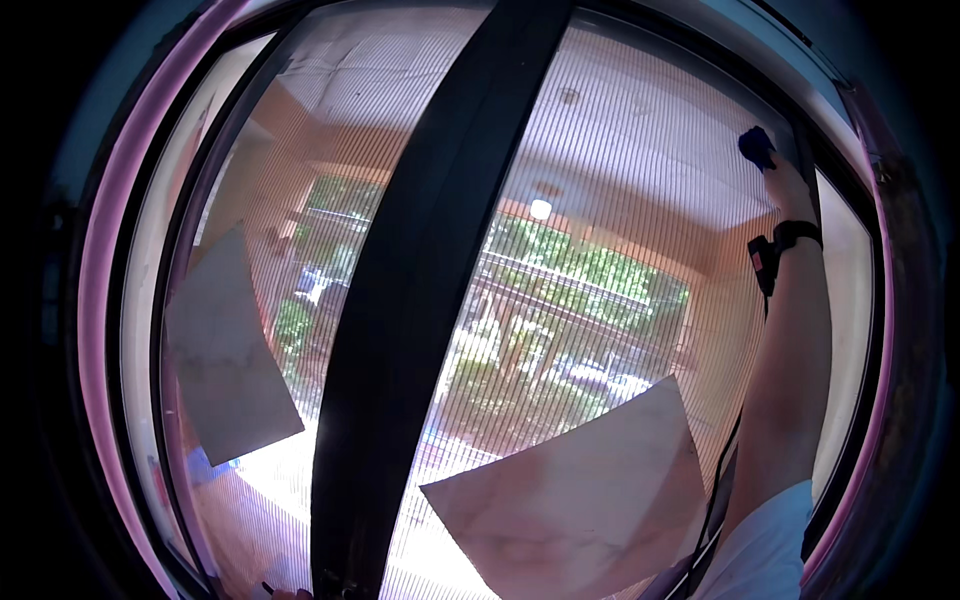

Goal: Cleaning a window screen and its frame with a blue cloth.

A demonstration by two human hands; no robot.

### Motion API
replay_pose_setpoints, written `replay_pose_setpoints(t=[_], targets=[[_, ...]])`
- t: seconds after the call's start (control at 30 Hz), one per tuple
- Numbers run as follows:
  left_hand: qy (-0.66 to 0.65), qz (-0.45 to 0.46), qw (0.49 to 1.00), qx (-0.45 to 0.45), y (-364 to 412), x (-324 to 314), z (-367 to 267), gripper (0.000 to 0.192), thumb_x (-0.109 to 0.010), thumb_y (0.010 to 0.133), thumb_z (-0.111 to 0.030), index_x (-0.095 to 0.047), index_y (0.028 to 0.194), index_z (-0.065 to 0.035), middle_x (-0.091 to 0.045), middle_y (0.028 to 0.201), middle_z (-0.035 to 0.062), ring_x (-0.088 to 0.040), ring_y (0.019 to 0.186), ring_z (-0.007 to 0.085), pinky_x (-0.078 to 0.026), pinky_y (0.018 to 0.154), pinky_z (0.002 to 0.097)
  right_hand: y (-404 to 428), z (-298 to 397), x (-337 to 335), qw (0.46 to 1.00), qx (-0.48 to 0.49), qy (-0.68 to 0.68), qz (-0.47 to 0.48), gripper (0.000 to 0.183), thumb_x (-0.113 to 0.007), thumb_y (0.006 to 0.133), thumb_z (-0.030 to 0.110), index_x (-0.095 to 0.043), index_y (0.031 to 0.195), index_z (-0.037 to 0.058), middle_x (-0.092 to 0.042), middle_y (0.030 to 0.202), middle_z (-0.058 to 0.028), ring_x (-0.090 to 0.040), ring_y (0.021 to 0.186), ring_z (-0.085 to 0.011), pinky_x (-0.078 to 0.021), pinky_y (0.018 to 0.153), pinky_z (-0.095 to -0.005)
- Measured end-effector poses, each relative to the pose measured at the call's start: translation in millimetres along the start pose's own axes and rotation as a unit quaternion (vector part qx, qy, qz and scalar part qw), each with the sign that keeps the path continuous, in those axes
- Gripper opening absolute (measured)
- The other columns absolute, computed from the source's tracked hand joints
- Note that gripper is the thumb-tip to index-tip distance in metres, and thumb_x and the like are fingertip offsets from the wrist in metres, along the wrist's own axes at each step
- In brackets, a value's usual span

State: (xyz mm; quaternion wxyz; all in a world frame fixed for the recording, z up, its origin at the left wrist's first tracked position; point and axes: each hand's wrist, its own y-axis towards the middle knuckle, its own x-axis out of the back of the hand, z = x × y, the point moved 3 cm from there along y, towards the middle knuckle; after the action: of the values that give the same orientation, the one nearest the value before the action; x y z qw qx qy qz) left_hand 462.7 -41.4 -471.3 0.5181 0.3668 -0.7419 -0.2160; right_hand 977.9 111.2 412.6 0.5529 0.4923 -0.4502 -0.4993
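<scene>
My right arm is stretched up along the right side of a glass door (pixel 585 300) covered in fine stripes. At its end, my right hand (pixel 772 163) is bunched around a dark blue cloth (pixel 754 145) near the upper right corner of the pane. The cloth hides most of the fingers. A black strap (pixel 801 234) with a small black device (pixel 762 264) circles the forearm, and a cable hangs from it. Only a sliver of my left hand (pixel 289 594) shows at the bottom edge, beside a small dark object (pixel 268 588); its grip is hidden.
A wide black door stile (pixel 409 285) divides the glass. One blank pale sheet (pixel 570 495) is on the right pane, another (pixel 229 360) on the left. A pink-lit frame (pixel 94 300) borders the left side. Trees and windows show through or reflect in the glass.
</scene>
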Motion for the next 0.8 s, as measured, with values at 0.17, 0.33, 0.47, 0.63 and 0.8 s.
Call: replay_pose_setpoints(t=[0.17, 0.33, 0.47, 0.63, 0.8], targets=[[0.012, -0.023, 1.000, -0.003, 0.3, -3.7, -0.1, 0.024, -0.064, 0.081, -0.030, -0.058, 0.086, -0.0080, -0.054, 0.058, 0.0158, -0.055, 0.057, 0.0360, -0.043, 0.057, 0.0502, -19.0, 98.4, 4.1, 0.999, 0.033, -0.024, 0.001, 0.049, -0.041, 0.093, 0.021, -0.049, 0.141, 0.0300, -0.055, 0.137, -0.0123, -0.050, 0.129, -0.0355, -0.0385, 0.108, -0.0462], [-0.011, -0.004, 1.000, 0.021, -2.1, -2.3, -2.9, 0.022, -0.064, 0.080, -0.028, -0.057, 0.085, -0.0071, -0.054, 0.059, 0.0165, -0.055, 0.056, 0.0367, -0.042, 0.055, 0.0510, -65.5, 213.1, 24.9, 0.999, 0.030, 0.022, -0.001, 0.050, -0.040, 0.096, 0.018, -0.047, 0.142, 0.0356, -0.052, 0.143, -0.0047, -0.032, 0.139, -0.0418, -0.0393, 0.107, -0.0516], [-0.014, -0.015, 1.000, -0.009, 2.3, -4.1, -1.6, 0.021, -0.064, 0.080, -0.026, -0.057, 0.084, -0.0068, -0.054, 0.058, 0.0168, -0.055, 0.055, 0.0370, -0.041, 0.053, 0.0515, -80.3, 264.2, 24.6, 0.997, 0.063, 0.048, -0.016, 0.046, -0.043, 0.098, 0.020, -0.050, 0.140, 0.0355, -0.055, 0.139, -0.0044, -0.039, 0.134, -0.0347, -0.0400, 0.102, -0.0597], [-0.013, -0.007, 1.000, -0.018, -2.4, -11.5, 7.6, 0.020, -0.063, 0.081, -0.025, -0.056, 0.084, -0.0069, -0.054, 0.059, 0.0174, -0.054, 0.054, 0.0373, -0.041, 0.053, 0.0512, -114.8, 327.7, 33.1, 0.990, 0.129, 0.054, -0.018, 0.051, -0.044, 0.096, 0.013, -0.049, 0.141, 0.0366, -0.051, 0.143, -0.0047, -0.038, 0.134, -0.0390, -0.0407, 0.100, -0.0630], [0.017, -0.005, 0.999, -0.046, -1.4, -11.1, 6.8, 0.023, -0.063, 0.081, -0.028, -0.056, 0.086, -0.0065, -0.055, 0.058, 0.0170, -0.054, 0.053, 0.0375, -0.041, 0.052, 0.0511, -113.6, 322.1, 34.0, 0.987, 0.141, 0.073, -0.020, 0.044, -0.044, 0.096, 0.015, -0.057, 0.134, 0.0333, -0.061, 0.132, -0.0049, -0.046, 0.128, -0.0370, -0.0449, 0.099, -0.0538]])
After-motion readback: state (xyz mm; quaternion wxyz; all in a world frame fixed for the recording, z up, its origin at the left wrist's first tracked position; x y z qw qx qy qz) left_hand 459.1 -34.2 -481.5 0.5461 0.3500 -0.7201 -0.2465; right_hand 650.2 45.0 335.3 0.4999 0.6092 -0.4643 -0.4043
